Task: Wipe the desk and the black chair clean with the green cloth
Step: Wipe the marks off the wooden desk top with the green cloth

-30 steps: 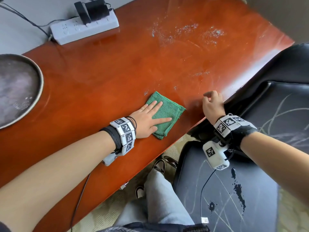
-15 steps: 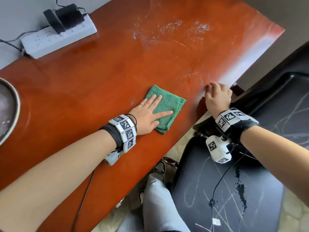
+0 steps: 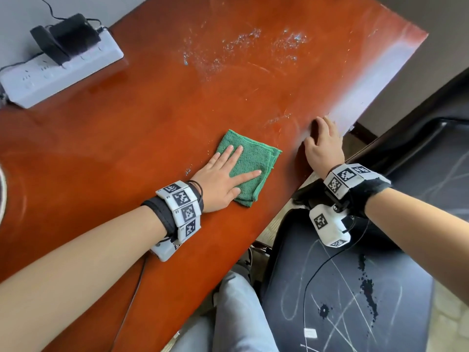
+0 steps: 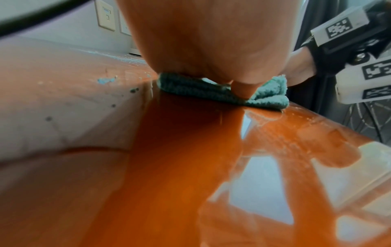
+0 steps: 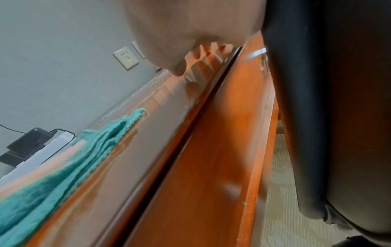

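Observation:
The folded green cloth (image 3: 253,158) lies on the glossy red-brown desk (image 3: 152,110), near its front edge. My left hand (image 3: 223,176) presses flat on it with straight, spread fingers; the left wrist view shows the thumb (image 4: 243,88) down on the cloth (image 4: 266,98). My right hand (image 3: 323,146) rests on the desk edge to the right of the cloth and holds nothing, its fingers (image 5: 203,51) touching the top. The black chair (image 3: 342,288) stands at the lower right, its seat marked with white scratches and dark spots.
White smears and droplets (image 3: 243,44) cover the far middle of the desk, with a smaller patch (image 3: 279,119) beyond the cloth. A white power strip (image 3: 58,69) with a black adapter (image 3: 68,36) sits at the back left. My trouser leg (image 3: 238,313) stands between desk and chair.
My left hand has slid the cloth forward across the desk, leaving a small speck behind beside the wrist. My right hand's fingers have stretched out on the desk edge.

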